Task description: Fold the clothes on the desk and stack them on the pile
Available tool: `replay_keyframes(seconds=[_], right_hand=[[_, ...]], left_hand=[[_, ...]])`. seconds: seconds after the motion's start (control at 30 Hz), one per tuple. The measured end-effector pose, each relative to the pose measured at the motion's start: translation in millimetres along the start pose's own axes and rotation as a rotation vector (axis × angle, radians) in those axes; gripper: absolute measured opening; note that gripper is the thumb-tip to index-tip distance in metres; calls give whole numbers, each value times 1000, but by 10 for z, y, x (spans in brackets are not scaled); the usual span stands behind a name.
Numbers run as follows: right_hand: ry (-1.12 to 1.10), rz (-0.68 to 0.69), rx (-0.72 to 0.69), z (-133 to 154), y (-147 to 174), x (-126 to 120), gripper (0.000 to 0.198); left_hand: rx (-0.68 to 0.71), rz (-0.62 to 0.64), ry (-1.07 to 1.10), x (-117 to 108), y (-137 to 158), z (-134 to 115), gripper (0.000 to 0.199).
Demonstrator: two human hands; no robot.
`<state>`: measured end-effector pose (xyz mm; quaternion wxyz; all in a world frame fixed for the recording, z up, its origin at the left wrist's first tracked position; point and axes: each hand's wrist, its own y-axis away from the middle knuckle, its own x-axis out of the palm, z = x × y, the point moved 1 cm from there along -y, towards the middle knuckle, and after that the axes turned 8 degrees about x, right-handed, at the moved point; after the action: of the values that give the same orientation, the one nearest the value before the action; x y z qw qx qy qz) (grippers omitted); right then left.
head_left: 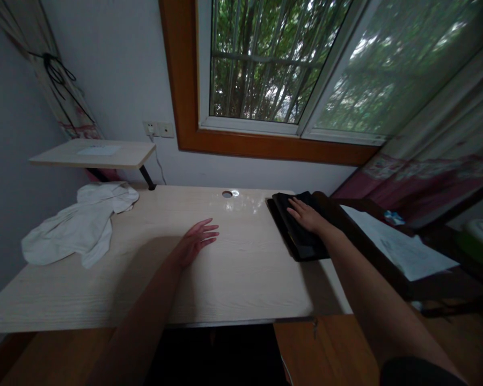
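Far L: pale curtain, tied w/ dark cord, hangs by the wall. Below it, a small raised shelf on black legs, sheet of paper lying on top. In front of the shelf, a crumpled white cloth sits on the L part of the pale wood-grain surface. Wall sockets just R of the shelf, white cable hanging down.

Next, L hand is out over the mid-L of the surface, palm turned inward; its grip is spread, fingers apart. Can't tell if it touches the surface. Round cable hole near the back edge; wood-framed window above, bars & greenery outside.

At the R end of the surface: a flat dark stack, navy-black upper piece on a black base; material unclear, too dim. R hand rests on top of it, grip spread flat, palm-down, fingertips twd the back L; thumb can't be made out.

Just R of the surface, a dark brown piece of furniture w/ a big white sheet & a small blue item. Far R: pink-and-pale curtain, plus a green-and-white rounded thing, blurry.
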<state>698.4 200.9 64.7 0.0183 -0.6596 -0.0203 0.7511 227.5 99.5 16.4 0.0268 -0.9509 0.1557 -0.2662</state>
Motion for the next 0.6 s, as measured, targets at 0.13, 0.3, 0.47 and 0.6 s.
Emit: replay_keyframes(seconds=[0.13,0.3,0.47,0.6], right_hand=[[31,-51,-53,-116,326,-20,69],[107,-118,-81,-248,779,-21,63],[160,-228,-125,-282,1159,35,62],[164,-251,-118,-275,1317,60,65]], left_hand=[[4,2,-1,6,9,-4,58],[3,-8,-7,16,12,-12,56],[-2,-11,-2,5,3,0,58],[0,-4,-3,16,3,-5,57]])
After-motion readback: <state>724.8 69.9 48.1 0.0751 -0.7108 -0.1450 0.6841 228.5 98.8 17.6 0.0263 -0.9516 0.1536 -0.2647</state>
